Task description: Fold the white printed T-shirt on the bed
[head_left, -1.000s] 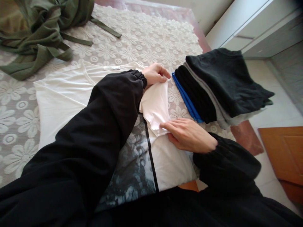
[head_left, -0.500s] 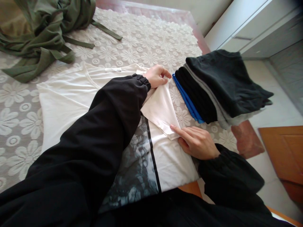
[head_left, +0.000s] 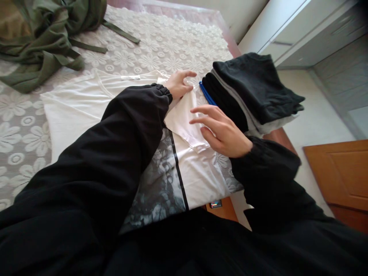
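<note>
A white T-shirt [head_left: 77,111] with a dark printed panel lies flat on the lace-covered table [head_left: 161,46]. Its right sleeve [head_left: 186,122] is folded inward over the body. My left hand [head_left: 178,82] rests on the shoulder end of that sleeve, fingers spread and pressing the cloth. My right hand [head_left: 220,130] hovers just above the sleeve's lower edge, fingers apart, holding nothing. Both of my arms wear black sleeves, and the left one hides much of the shirt's middle.
A stack of folded dark, grey and blue clothes [head_left: 250,92] sits at the table's right edge, close to my right hand. A crumpled olive-green garment [head_left: 43,34] lies at the back left. White cabinets [head_left: 304,30] and an orange wooden panel [head_left: 339,176] stand to the right.
My right hand lifted off the sleeve's lower corner and rose up and back, now open above it. The left hand's fingers spread on the sleeve. The view shifted slightly.
</note>
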{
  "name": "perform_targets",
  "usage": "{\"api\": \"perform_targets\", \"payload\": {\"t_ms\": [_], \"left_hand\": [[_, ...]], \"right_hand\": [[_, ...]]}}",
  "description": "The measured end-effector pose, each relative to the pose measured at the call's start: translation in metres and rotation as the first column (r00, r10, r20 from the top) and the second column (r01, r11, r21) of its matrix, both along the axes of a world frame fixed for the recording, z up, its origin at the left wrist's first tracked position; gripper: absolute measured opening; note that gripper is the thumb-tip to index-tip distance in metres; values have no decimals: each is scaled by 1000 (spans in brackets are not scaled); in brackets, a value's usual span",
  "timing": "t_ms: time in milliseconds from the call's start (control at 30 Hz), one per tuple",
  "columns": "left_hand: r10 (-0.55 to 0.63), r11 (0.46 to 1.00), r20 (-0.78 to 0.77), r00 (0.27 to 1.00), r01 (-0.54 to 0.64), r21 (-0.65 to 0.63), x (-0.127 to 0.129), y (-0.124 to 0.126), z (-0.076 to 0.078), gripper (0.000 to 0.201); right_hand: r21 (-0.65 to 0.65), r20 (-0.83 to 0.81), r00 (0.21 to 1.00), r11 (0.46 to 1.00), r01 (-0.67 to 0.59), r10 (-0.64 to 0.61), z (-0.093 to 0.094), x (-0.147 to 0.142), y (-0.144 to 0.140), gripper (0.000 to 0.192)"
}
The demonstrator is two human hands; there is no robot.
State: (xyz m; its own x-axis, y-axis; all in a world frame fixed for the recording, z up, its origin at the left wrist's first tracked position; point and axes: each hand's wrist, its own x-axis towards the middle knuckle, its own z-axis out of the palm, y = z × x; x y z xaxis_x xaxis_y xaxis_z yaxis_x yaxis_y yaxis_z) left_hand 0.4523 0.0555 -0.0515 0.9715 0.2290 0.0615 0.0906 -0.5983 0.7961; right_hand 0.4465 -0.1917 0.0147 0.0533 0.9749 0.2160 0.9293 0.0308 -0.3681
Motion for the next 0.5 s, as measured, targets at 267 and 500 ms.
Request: {"api": "perform_targets", "payload": {"t_ms": [267, 500], "left_hand": [[9, 954, -118, 993, 27, 300, -114, 8, 60, 58], [229, 797, -180, 957, -78, 598, -264, 13, 70, 70]], "right_hand": [[-193, 134, 980, 966, 172, -147, -75, 0, 38, 74], [-93, 238, 958, 978, 184, -158, -79, -7, 34, 75]]}}
